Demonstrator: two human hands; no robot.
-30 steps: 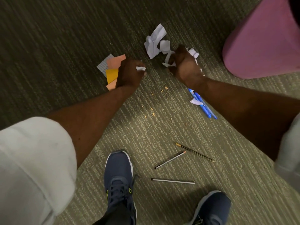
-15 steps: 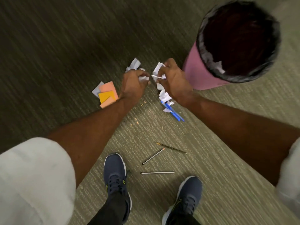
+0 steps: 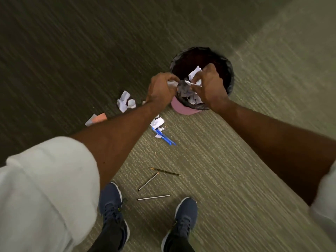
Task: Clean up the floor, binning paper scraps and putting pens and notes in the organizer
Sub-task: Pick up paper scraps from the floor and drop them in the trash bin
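Right over the mouth of the bin (image 3: 179, 108) I hold a wad of crumpled paper scraps (image 3: 184, 89), with both hands closed on it. My left hand (image 3: 161, 90) grips one side with curled fingers. My right hand (image 3: 209, 87) pinches the other side, and a white corner sticks up past it. The bin is pink and lined with a black bag (image 3: 229, 75). More white scraps (image 3: 125, 101) lie on the carpet (image 3: 254, 133) to the left of the bin. Farther left of the bin are the orange and white notes (image 3: 98, 118), partly hidden by my left forearm (image 3: 116, 137). Just on my side of the bin lie blue pens (image 3: 165, 137) with small scraps (image 3: 157, 122) over them. Well nearer to me than the bin, three thin pens (image 3: 148, 181) lie loose in front of my dark blue shoes (image 3: 185, 213).
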